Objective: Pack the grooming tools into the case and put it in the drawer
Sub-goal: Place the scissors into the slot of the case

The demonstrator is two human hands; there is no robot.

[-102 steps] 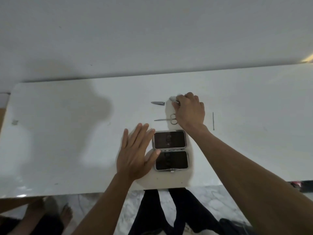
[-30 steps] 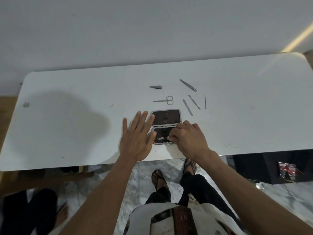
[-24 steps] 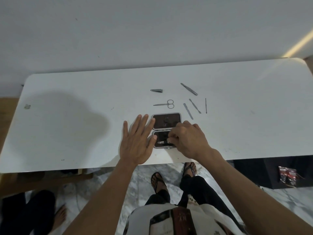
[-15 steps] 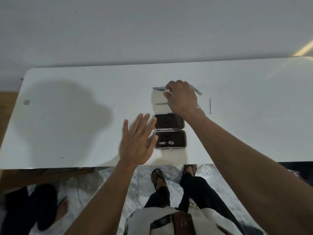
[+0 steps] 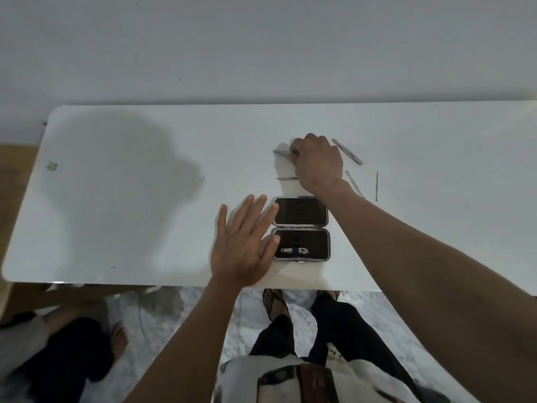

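Meanwhile right hand [image 5: 318,164] curled over small clipper [image 5: 281,152]; left hand [image 5: 244,242] flat.

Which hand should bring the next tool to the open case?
Probably the right. The right hand is already over the loose tools, fingers on the small clipper. The left hand lies flat beside the case, seemingly steadying it.
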